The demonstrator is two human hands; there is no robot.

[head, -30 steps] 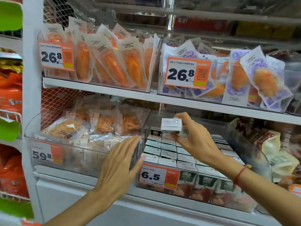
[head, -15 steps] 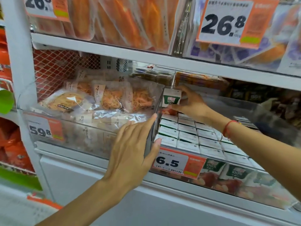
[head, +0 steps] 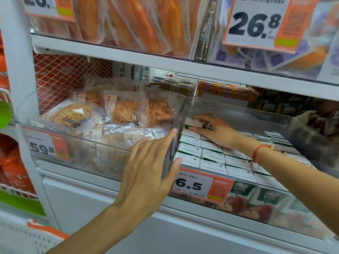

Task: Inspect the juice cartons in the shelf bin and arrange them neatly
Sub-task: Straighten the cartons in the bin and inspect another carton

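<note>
Our right hand [head: 217, 132] reaches deep into the clear bin [head: 238, 114], fingers curled round one carton [head: 192, 124] at the back left corner, where it sits above the packed rows of cartons [head: 212, 154]. Our left hand [head: 146, 173] lies flat, fingers straight and spread, against the bin's front left edge beside the price tag [head: 200, 186]. Most cartons already stand in tidy rows; we judge this one still needs seating.
</note>
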